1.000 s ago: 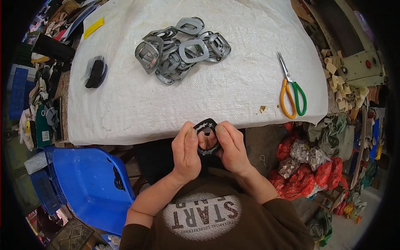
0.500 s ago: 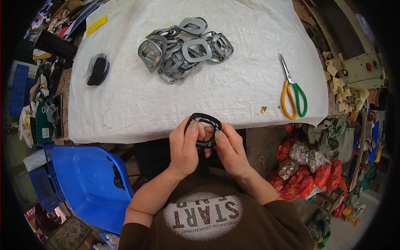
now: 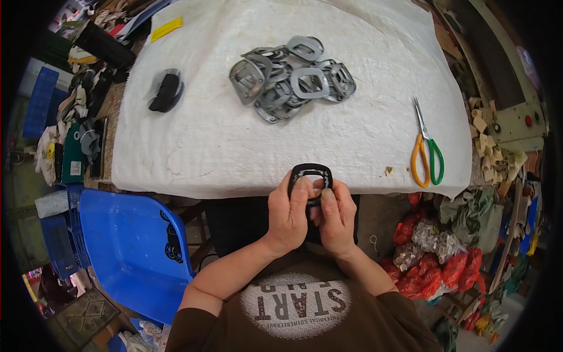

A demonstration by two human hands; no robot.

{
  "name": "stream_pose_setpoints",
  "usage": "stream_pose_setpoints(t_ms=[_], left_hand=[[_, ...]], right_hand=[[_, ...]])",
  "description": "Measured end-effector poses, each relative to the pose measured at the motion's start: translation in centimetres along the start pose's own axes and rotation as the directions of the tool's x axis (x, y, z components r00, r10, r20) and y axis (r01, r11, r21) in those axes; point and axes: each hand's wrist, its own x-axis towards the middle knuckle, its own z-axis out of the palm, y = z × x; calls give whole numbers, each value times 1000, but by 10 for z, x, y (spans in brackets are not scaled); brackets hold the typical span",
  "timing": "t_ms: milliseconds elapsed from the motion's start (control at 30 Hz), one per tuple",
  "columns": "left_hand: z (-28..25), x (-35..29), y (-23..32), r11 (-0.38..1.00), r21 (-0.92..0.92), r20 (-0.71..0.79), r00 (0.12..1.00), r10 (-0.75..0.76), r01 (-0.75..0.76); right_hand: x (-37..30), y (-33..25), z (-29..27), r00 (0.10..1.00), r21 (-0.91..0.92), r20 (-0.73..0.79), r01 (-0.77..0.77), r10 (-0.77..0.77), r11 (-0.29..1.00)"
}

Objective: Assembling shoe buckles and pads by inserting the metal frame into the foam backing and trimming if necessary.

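A black rounded ring-shaped frame (image 3: 311, 168) is held upright at the near edge of the white-covered table. My left hand (image 3: 287, 208) grips its left side, thumb on the face toward me. On the other side, my right hand (image 3: 338, 217) pinches the frame's lower right, its thumb pressed there. Both hands are closed; some fingers are hidden behind the frame. Farther off lies a heap of grey rounded frames (image 3: 281, 94). To the right rest scissors (image 3: 420, 155) with one orange and one green handle.
A stack of black curved pieces (image 3: 166, 92) in clear wrap and a yellow strip (image 3: 166, 29) lie at the table's left. Below it stands a blue tub (image 3: 117, 234) containing black frames (image 3: 172, 243). Red bags (image 3: 422, 276) sit at lower right.
The whole view has shifted, so table items appear farther right. Both hands keep hold of the black frame, which has turned slightly; my right hand sits closer to my left.
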Motion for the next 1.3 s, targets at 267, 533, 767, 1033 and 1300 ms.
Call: stream_pose_setpoints(t_ms=[267,533,767,1033,1300], left_hand=[[-7,8,8,991,-107,58,995,-79,85],[-38,17,11,1000,-30,-3,1000,-8,8],[-69,14,21,998,-37,-220,974,-59,52],[-171,-31,8,933,322,-667,738,102,162],[-356,-208,-76,615,314,-929,368,41,723]], right_hand=[[12,2,0,996,136,88,-46,34,990],[45,-9,1,950,-68,312,47,-23,997],[104,-38,14,811,-522,376,585,-448,621],[166,-31,44,762,-821,456,559,-459,114],[165,-22,43,698,-774,540,631,-470,47]])
